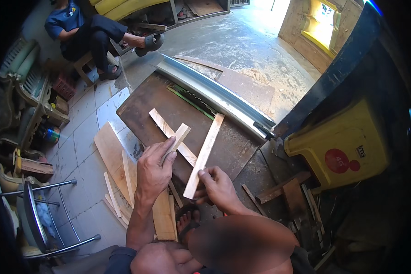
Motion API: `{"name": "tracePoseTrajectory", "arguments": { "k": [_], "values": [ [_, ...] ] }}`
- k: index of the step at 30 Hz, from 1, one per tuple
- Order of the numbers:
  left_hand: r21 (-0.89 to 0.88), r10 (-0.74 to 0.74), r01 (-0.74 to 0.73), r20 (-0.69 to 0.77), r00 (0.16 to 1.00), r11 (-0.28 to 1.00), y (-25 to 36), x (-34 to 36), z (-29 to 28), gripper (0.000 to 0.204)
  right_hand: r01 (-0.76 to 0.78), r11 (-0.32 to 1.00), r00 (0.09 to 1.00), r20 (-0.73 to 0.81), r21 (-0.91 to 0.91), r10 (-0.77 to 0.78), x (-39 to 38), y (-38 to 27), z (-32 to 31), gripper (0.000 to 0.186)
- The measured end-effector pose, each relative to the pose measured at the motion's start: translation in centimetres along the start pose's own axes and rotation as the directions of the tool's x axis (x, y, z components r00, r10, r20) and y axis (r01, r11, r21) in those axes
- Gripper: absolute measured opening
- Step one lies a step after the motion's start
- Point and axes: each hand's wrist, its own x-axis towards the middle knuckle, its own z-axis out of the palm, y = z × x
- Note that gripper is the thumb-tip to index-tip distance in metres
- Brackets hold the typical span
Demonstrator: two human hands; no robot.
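Observation:
My left hand (156, 169) pinches a short wood piece (181, 133) above the brown saw table (137, 98). My right hand (212, 189) grips the lower end of a pale wooden strip (205, 155), which slants up toward the saw blade (196, 101). Another strip (160, 118) lies diagonally on the tabletop beneath the short piece. A long metal fence (210, 91) runs beside the blade in its green-edged slot. Below the table at left, boards and thin strips (107, 150) lie on the floor.
A seated person (80, 29) in a blue shirt is at upper left. A metal-framed chair (41, 219) lies lower left, near stacked items (41, 105). A yellow plastic object (338, 132) and dark panel stand at right, with scrap wood (292, 196). Sawdust covers the floor (255, 55) beyond.

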Motion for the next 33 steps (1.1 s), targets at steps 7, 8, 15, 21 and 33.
{"name": "tracePoseTrajectory", "arguments": {
  "k": [7, 8, 15, 21, 33],
  "values": [
    [-0.006, 0.042, -0.042, 0.081, 0.996, 0.999, 2.4, 2.5, 0.9, 0.040, 0.006, 0.995, 1.000, 0.022, 0.104, -0.009, 1.5, -0.5, 2.1, 0.037],
    [-0.026, 0.039, -0.037, 0.084, 0.996, 0.999, 2.9, 2.7, 0.8, 0.041, 0.003, 0.998, 1.000, 0.029, 0.070, -0.005, 1.7, -0.7, 2.0, 0.039],
    [-0.526, -0.239, 0.255, 0.099, 0.966, 0.811, 6.3, 2.4, 2.8, 0.050, 0.474, 0.851, 0.881, 0.117, -0.227, -0.459, -4.1, -0.5, -1.6, 0.044],
    [-0.460, -0.009, 0.033, 0.055, 0.998, 0.887, 4.6, 1.6, 6.4, 0.044, 0.574, 0.713, 0.808, 0.140, -0.403, -0.572, -5.1, 0.1, -5.0, 0.075],
    [0.184, 0.144, -0.165, 0.126, 0.982, 0.969, -0.2, 3.8, 6.7, 0.042, 0.208, -0.002, 0.537, 0.116, -0.978, -0.836, -3.0, -2.4, -14.4, 0.050]
  ]
}}
